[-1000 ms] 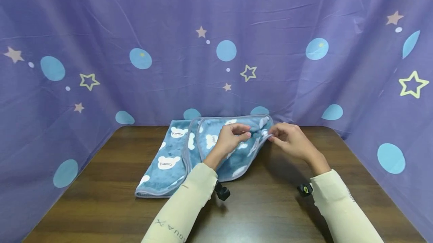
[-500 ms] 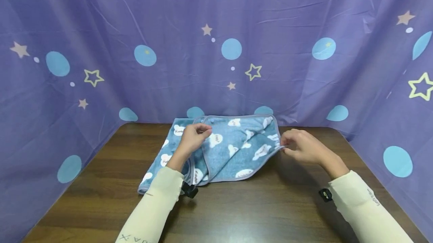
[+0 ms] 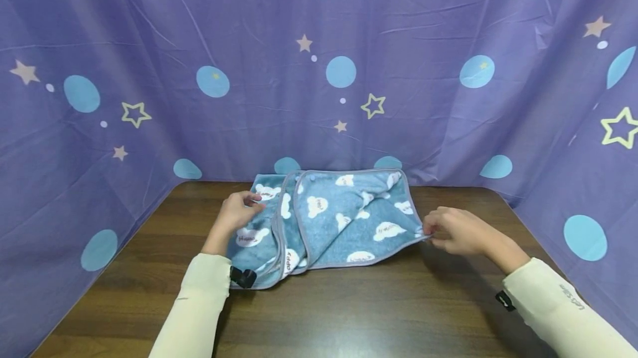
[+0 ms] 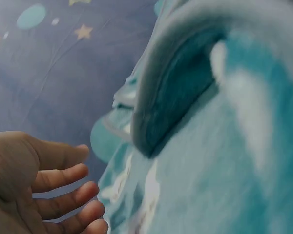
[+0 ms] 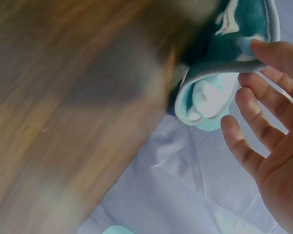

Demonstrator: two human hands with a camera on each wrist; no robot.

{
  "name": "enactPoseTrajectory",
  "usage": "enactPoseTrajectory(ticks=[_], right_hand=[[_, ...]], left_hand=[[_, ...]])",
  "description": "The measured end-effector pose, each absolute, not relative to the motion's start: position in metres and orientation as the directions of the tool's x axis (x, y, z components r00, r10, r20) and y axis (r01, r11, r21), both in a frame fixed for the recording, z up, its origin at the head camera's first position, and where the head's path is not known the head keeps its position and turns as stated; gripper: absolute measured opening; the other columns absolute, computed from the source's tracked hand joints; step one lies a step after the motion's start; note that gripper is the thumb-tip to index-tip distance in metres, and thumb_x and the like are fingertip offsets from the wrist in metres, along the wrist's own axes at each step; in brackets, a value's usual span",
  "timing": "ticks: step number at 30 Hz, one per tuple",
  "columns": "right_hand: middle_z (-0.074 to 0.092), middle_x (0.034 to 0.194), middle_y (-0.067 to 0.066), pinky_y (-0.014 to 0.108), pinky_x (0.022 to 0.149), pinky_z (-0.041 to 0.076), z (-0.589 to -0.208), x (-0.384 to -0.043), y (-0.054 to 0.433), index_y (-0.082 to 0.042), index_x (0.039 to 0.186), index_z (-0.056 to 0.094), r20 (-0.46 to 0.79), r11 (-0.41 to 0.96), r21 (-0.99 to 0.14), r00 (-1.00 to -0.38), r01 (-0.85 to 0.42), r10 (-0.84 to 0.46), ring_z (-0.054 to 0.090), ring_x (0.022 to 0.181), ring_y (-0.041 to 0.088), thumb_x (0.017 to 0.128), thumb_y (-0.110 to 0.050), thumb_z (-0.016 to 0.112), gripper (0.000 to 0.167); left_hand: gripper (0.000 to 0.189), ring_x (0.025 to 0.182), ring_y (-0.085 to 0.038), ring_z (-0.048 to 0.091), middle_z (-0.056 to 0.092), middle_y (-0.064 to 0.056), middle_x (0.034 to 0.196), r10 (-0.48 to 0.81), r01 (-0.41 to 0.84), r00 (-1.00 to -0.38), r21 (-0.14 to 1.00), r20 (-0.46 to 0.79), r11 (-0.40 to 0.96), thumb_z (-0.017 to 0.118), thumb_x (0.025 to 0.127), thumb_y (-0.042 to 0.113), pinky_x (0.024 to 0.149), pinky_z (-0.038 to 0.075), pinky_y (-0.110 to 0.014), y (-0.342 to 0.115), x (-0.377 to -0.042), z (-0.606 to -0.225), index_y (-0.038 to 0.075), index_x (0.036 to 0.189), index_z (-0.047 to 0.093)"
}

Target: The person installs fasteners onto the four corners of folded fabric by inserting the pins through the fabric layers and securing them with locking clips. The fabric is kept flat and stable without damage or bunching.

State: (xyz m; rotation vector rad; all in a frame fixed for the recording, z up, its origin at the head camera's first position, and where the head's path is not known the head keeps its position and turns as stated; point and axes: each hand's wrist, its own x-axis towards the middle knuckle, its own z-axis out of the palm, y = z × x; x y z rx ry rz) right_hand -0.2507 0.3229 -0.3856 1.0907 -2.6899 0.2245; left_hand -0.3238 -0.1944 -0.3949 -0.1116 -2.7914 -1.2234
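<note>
A teal fleece blanket (image 3: 329, 230) with white bear-head prints and grey piping lies in overlapping layers on the table. My right hand (image 3: 456, 230) pinches its near right corner between thumb and fingers, drawing that corner to a point. In the right wrist view the thumb of my right hand (image 5: 281, 180) presses on the blanket's edge (image 5: 215, 73), beside a small pale-blue spot. Over the blanket's left part hovers my left hand (image 3: 236, 216), fingers loosely bent and holding nothing. The left wrist view has my left hand (image 4: 44, 185) beside the blanket (image 4: 200, 146), whose piped edge curls up there.
Brown wooden table (image 3: 339, 313) surface extends in front of the blanket and to both sides. A purple curtain (image 3: 269, 119) with stars and dots stands close behind the far edge and along the sides. A small black device (image 3: 243, 277) is strapped at the left wrist.
My right hand has pulled the pinched corner right and toward me, spreading the right part flatter. My left hand has moved left, away from the blanket's middle. The head view has shifted slightly.
</note>
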Motion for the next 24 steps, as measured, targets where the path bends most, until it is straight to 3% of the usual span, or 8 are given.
enactPoseTrajectory(ticks=[7,14,19,24], right_hand=[[0.055,0.077,-0.022,0.03,0.061,0.047,-0.395,-0.249,0.325,-0.03,0.076,0.068,0.209,0.661,-0.011,-0.648,-0.75,-0.732,0.053,0.075,0.001,0.076,-0.011,0.086,0.027],[0.052,0.074,-0.021,0.028,0.058,0.042,-0.405,-0.247,0.323,-0.03,0.074,0.066,0.147,0.661,-0.009,-0.655,-0.75,-0.742,0.047,0.071,0.0,0.078,-0.01,0.085,0.028],[0.053,0.073,-0.022,0.026,0.055,0.041,-0.403,-0.246,0.323,-0.028,0.077,0.068,0.104,0.688,-0.064,-0.69,-0.723,-0.716,0.046,0.066,-0.002,0.08,-0.004,0.079,0.026],[0.05,0.07,-0.021,0.024,0.053,0.038,-0.389,-0.25,0.316,-0.026,0.074,0.063,0.139,0.709,-0.104,-0.716,-0.698,-0.684,0.042,0.063,-0.003,0.082,0.0,0.07,0.028]], left_hand=[[0.039,0.118,-0.037,0.055,0.059,-0.026,0.129,-0.045,-0.033,-0.999,0.8,-0.007,0.6,0.067,0.098,0.02,0.099,0.045,-0.048,-0.22,-0.326,-0.406,-0.006,0.127,0.063],[0.039,0.102,-0.029,0.054,0.056,-0.024,0.129,-0.08,-0.169,-0.985,0.814,-0.15,0.556,0.063,0.099,0.018,0.075,0.051,-0.038,-0.238,-0.322,-0.408,-0.005,0.129,0.06],[0.042,0.104,-0.029,0.054,0.054,-0.02,0.128,-0.061,-0.267,-0.96,0.833,-0.273,0.485,0.064,0.098,0.015,0.084,0.053,-0.042,-0.247,-0.319,-0.408,-0.005,0.134,0.055],[0.048,0.112,-0.032,0.054,0.055,-0.019,0.128,-0.021,-0.289,-0.949,0.844,-0.313,0.451,0.067,0.097,0.012,0.091,0.052,-0.047,-0.251,-0.318,-0.409,-0.006,0.139,0.053]])
